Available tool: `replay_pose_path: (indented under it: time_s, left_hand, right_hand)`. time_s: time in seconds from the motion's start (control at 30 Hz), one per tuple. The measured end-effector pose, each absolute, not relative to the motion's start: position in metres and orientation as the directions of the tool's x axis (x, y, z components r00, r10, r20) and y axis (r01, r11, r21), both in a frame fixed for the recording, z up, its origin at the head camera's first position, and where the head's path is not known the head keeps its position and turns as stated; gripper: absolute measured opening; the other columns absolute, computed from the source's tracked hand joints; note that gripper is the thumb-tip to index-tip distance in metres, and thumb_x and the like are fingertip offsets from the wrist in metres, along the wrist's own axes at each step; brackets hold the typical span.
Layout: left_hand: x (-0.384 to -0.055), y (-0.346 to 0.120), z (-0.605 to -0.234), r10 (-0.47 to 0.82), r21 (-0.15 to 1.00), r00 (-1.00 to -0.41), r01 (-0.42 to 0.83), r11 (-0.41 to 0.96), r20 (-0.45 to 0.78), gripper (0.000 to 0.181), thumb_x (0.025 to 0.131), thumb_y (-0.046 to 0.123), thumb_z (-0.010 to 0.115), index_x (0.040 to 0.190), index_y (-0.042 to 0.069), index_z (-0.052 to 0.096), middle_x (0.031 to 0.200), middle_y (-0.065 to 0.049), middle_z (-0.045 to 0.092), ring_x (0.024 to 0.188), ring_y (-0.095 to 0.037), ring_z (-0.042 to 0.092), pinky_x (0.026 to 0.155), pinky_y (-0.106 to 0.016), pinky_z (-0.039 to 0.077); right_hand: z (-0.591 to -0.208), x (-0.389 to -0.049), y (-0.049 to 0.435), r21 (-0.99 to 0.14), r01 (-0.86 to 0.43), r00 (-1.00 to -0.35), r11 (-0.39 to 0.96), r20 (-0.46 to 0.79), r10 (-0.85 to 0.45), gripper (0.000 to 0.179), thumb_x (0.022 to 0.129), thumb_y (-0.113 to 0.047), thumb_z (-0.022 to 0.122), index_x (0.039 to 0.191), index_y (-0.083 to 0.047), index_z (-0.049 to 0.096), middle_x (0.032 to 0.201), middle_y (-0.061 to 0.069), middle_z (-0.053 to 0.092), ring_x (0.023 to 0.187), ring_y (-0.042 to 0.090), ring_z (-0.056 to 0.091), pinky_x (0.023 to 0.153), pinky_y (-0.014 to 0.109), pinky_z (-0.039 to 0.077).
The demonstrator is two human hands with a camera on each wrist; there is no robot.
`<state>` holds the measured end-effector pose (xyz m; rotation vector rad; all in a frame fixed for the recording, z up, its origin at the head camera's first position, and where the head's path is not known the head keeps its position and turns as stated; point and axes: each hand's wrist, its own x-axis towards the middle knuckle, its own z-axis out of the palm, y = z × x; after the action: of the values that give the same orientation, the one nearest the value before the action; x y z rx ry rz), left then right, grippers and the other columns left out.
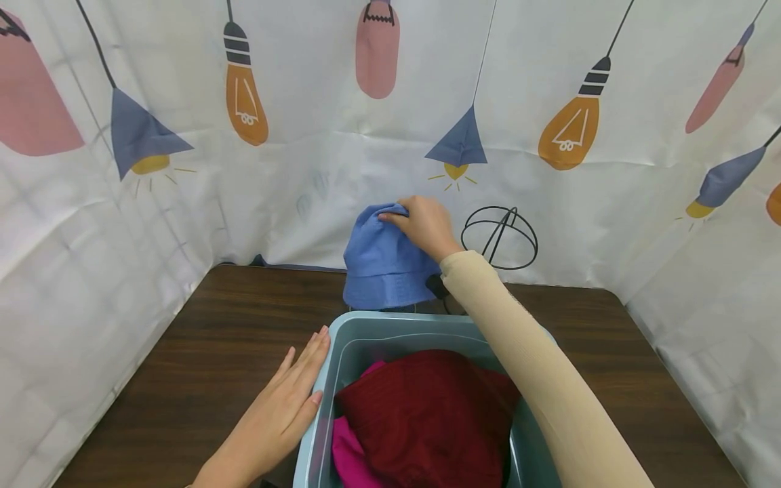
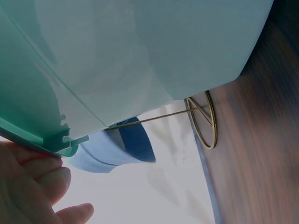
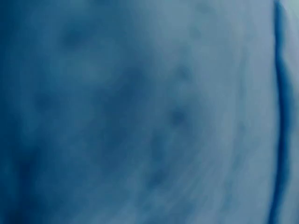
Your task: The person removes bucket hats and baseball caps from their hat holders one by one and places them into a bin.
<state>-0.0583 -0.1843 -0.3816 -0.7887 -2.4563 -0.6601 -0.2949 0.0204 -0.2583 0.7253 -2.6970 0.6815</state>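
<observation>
A blue bucket hat (image 1: 387, 261) is upright behind the tub, brim down. My right hand (image 1: 427, 227) pinches the top of its crown between thumb and fingers. Blurred blue cloth (image 3: 140, 112) fills the right wrist view. My left hand (image 1: 281, 400) lies along the left rim of a light blue plastic tub (image 1: 326, 379), fingers straight. In the left wrist view, fingers (image 2: 46, 175) touch the rim from outside, and the hat (image 2: 110, 151) shows past the tub. Inside the tub, a dark red cloth item (image 1: 433, 420) lies over a magenta one (image 1: 350, 454).
A gold wire stand (image 2: 210, 121) rises from the wooden table (image 1: 256, 312) toward the hat. To the right of the hat is a black wire dome stand (image 1: 500, 237), with a small black object (image 1: 436, 287) near it. A lamp-print curtain (image 1: 305, 169) hangs behind the table.
</observation>
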Motion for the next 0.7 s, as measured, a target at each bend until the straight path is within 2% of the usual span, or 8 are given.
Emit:
replay_pose_path:
  time_s: [0.13,0.23,0.3,0.37,0.43,0.53,0.6,0.7]
  left_hand:
    - [-0.058,-0.185,-0.381,0.402,0.301,-0.731,0.624,0.721,0.551,0.057,0.100,0.019,0.044,0.149,-0.002,0.024,0.156,-0.012,0.022,0.142,-0.022,0.022,0.115,-0.026,0.002]
    - [-0.057,-0.185,-0.381,0.400,0.306,-0.740,0.616,0.726,0.541,0.058,0.099,0.018,0.045,0.149,-0.002,0.024,0.156,-0.011,0.021,0.142,-0.023,0.021,0.115,-0.026,0.001]
    - [-0.057,-0.185,-0.381,0.397,0.310,-0.746,0.610,0.729,0.535,0.058,0.099,0.017,0.044,0.149,-0.001,0.023,0.157,-0.011,0.021,0.142,-0.024,0.021,0.115,-0.025,0.000]
    - [-0.057,-0.185,-0.381,0.396,0.305,-0.742,0.612,0.729,0.542,0.057,0.099,0.017,0.044,0.149,-0.002,0.024,0.157,-0.011,0.021,0.142,-0.025,0.022,0.115,-0.026,0.001]
    - [-0.057,-0.185,-0.381,0.397,0.303,-0.739,0.614,0.729,0.544,0.057,0.099,0.018,0.044,0.149,-0.002,0.024,0.157,-0.011,0.021,0.142,-0.025,0.022,0.115,-0.026,0.001]
    - [-0.057,-0.185,-0.381,0.396,0.307,-0.740,0.614,0.727,0.543,0.057,0.099,0.017,0.044,0.149,-0.002,0.024,0.157,-0.011,0.020,0.142,-0.024,0.022,0.115,-0.026,0.001]
    - [-0.057,-0.185,-0.381,0.394,0.313,-0.744,0.611,0.727,0.539,0.058,0.098,0.016,0.045,0.149,-0.002,0.024,0.157,-0.011,0.020,0.142,-0.024,0.021,0.115,-0.026,0.000]
    - [-0.057,-0.185,-0.381,0.390,0.326,-0.751,0.607,0.725,0.533,0.059,0.098,0.015,0.045,0.149,-0.001,0.023,0.157,-0.011,0.019,0.143,-0.024,0.020,0.114,-0.025,-0.001]
  right_hand:
    - [-0.257,-0.294,0.019,-0.446,-0.484,-0.862,0.753,0.390,-0.324,0.036,0.092,-0.040,0.060,0.078,-0.008,0.067,0.059,0.002,0.046,0.058,0.017,0.048,0.056,0.029,0.037]
    - [-0.256,-0.295,0.019,-0.641,-0.392,-0.917,0.660,0.329,-0.225,0.044,0.094,-0.038,0.058,0.062,-0.009,0.048,0.055,-0.001,0.034,0.052,0.014,0.037,0.052,0.026,0.031]
    - [-0.256,-0.297,0.019,-0.774,-0.301,-0.953,0.558,0.260,-0.154,0.051,0.095,-0.035,0.059,0.058,-0.010,0.034,0.054,-0.002,0.024,0.049,0.012,0.029,0.052,0.026,0.028]
    - [-0.255,-0.300,0.021,-0.875,-0.207,-0.978,0.438,0.182,-0.101,0.052,0.095,-0.033,0.059,0.057,-0.012,0.030,0.054,-0.003,0.020,0.050,0.012,0.024,0.054,0.027,0.029]
    - [-0.254,-0.303,0.023,-0.923,-0.130,-0.991,0.361,0.112,-0.072,0.051,0.095,-0.032,0.059,0.058,-0.011,0.030,0.054,-0.003,0.023,0.054,0.012,0.029,0.064,0.028,0.034]
    - [-0.251,-0.306,0.029,-0.953,-0.049,-0.998,0.298,0.034,-0.054,0.048,0.096,-0.031,0.058,0.060,-0.010,0.033,0.060,-0.001,0.029,0.068,0.016,0.038,0.084,0.036,0.038]
    - [-0.251,-0.308,0.034,-0.961,-0.016,-0.999,0.276,0.001,-0.053,0.044,0.095,-0.031,0.058,0.063,-0.009,0.038,0.070,0.000,0.037,0.084,0.017,0.045,0.099,0.044,0.033]
    - [-0.252,-0.310,0.039,-0.965,-0.005,-0.997,0.261,-0.016,-0.076,0.043,0.095,-0.032,0.058,0.065,-0.008,0.040,0.080,0.003,0.042,0.099,0.019,0.045,0.107,0.050,0.026]
